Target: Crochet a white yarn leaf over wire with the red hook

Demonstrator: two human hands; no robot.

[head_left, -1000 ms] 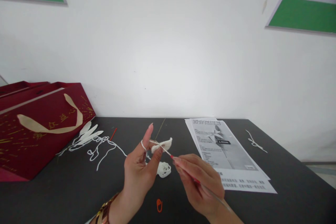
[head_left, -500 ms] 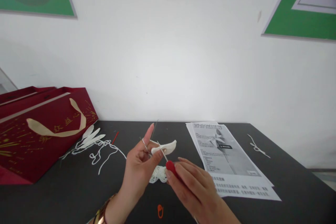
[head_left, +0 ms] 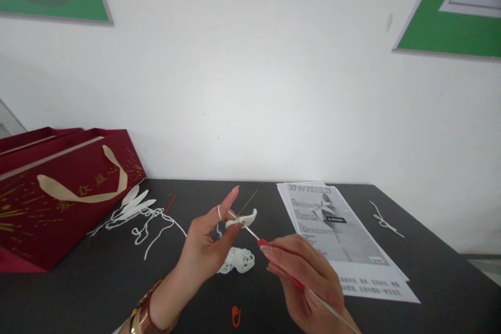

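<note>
Head view: over one bench (head_left: pixel 97 297), the left hand (head_left: pixel 209 242) pinches one white piece (head_left: pixel 247 219), seemingly part-worked, just above one yarn bundle (head_left: pixel 242 261); right of the bundle, the right hand (head_left: pixel 309 274) pinches one hook (head_left: pixel 251 233). Well left of it lie three loose pieces (head_left: pixel 135 204), seemingly finished; in front, one clip (head_left: pixel 235 317).

By one yarn bundle (head_left: pixel 240 261) we count one left hand (head_left: pixel 207 245), one right hand (head_left: pixel 307 269), one hook (head_left: pixel 252 234), one crocheted piece (head_left: pixel 248 218); before it, one orange marker (head_left: pixel 234 317); left of it, one red stick (head_left: pixel 170 204), at least three petal shapes (head_left: pixel 135 206) and two bags (head_left: pixel 27 224); right of it, at least two sheets (head_left: pixel 344 245), one strand (head_left: pixel 383 223).
</note>
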